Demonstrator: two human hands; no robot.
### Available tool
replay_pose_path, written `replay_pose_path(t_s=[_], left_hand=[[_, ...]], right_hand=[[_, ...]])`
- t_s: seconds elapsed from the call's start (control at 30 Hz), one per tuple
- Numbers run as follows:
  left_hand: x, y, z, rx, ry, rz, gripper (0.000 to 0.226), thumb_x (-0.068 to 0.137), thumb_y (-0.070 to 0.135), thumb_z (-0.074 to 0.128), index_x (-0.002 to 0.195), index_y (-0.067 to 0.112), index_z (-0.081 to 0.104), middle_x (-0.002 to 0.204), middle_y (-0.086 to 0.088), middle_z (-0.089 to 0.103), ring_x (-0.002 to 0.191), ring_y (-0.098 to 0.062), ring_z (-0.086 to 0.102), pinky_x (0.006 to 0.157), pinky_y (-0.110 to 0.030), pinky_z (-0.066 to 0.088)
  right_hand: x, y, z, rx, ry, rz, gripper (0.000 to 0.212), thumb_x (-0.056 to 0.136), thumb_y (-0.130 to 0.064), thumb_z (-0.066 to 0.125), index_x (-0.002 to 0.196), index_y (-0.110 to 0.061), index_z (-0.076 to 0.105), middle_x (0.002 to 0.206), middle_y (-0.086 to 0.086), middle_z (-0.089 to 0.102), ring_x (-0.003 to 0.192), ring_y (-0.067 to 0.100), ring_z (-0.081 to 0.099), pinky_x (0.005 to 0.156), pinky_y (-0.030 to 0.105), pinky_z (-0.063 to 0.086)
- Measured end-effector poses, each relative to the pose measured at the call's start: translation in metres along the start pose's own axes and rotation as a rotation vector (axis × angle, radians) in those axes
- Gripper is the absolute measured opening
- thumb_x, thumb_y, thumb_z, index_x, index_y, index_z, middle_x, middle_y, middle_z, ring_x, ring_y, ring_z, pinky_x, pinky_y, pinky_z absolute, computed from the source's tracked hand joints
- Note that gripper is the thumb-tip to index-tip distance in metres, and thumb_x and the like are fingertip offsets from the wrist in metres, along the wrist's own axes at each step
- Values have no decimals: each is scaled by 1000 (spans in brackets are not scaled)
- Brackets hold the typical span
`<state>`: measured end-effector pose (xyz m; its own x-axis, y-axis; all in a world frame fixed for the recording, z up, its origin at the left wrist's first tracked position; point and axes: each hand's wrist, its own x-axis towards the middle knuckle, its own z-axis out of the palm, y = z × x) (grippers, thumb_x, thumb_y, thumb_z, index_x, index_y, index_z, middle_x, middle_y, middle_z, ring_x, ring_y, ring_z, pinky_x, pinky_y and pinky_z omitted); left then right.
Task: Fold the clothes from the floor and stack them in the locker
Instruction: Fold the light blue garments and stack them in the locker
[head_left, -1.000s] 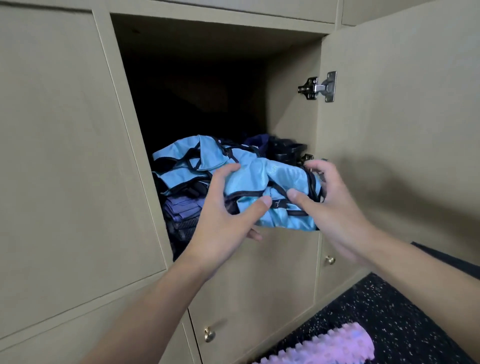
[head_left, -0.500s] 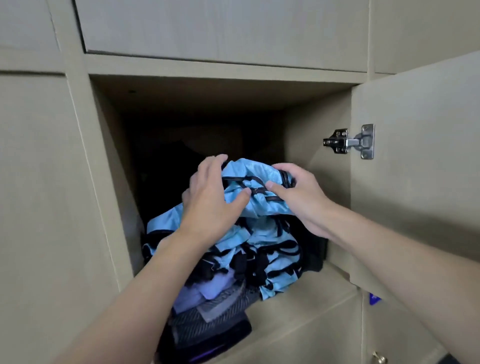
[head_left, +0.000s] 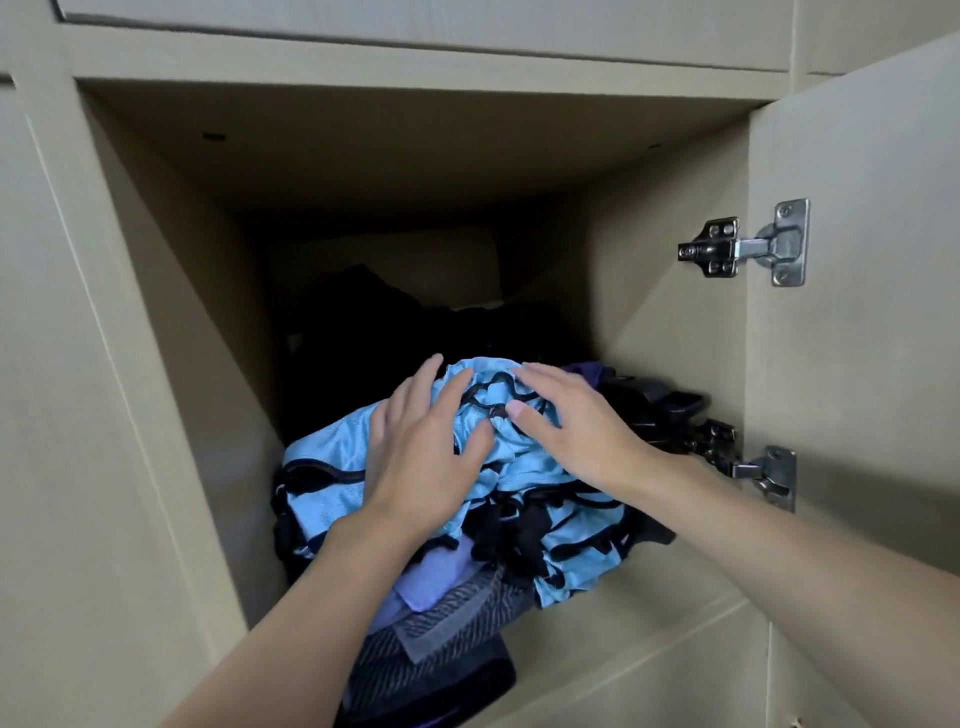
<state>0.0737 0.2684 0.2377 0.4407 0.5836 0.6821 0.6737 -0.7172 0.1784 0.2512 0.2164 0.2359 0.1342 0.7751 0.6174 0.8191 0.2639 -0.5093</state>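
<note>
Both grips are wide open and hold nothing. The left hand (head_left: 421, 457) and right hand (head_left: 566, 431) lie side by side, fingers spread and nearly straight, palms pressing on a light blue garment (head_left: 332, 467) with black trim. It tops a pile inside the locker (head_left: 156, 312), above a purple cloth (head_left: 431, 582) and a grey striped cloth (head_left: 457, 618). The door (head_left: 857, 338) stands open at right.

You have one view, from the wide-angle camera on your head, facing straight into the beige wooden locker compartment (head_left: 171, 322) from close range. It sits low enough to show the underside of the top panel (head_left: 415, 156), with the open beige door (head_left: 872, 364) at the right edge. Your left hand (head_left: 421, 457) and right hand (head_left: 576, 431) enter from the bottom edge.
</note>
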Motion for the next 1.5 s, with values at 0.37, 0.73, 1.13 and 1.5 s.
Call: replay_pose_path(t_s=[0.37, 0.73, 1.13, 1.5], left_hand=[[-6, -10, 14, 192, -108, 36, 88, 84, 72, 6, 157, 27, 23, 161, 13, 22, 148, -5, 11, 117, -31, 1], [7, -3, 10, 279, -282, -10, 69, 102, 59, 23, 159, 21, 13, 166, 7, 12, 151, -12, 6, 121, -39, 1], [6, 12, -24, 89, -137, -34, 71, 97, 60, 43, 157, 28, 21, 165, 0, 14, 152, -20, 5, 122, -41, 5], [-83, 56, -57, -179, -70, 102, 38, 90, 37, 55, 122, 18, 64, 122, -6, 61, 119, -28, 51, 105, -46, 37]], right_hand=[[5, 21, 26, 71, -142, 142, 51, 102, -37, 47, 148, -15, 43, 156, -6, 36, 144, 11, 32, 120, 30, 23], [-2, 8, 22, 30, -146, 203, 53, 104, -38, 40, 153, -17, 32, 158, -3, 28, 143, 17, 32, 119, 30, 23], [-23, -18, -15, -32, -71, 186, 60, 102, -36, 48, 155, -18, 27, 162, 0, 19, 148, 14, 21, 108, 17, 14], [-112, -57, -38, -110, -63, 240, 49, 100, -27, 54, 145, -10, 43, 144, 10, 40, 130, 20, 45, 100, 14, 25]])
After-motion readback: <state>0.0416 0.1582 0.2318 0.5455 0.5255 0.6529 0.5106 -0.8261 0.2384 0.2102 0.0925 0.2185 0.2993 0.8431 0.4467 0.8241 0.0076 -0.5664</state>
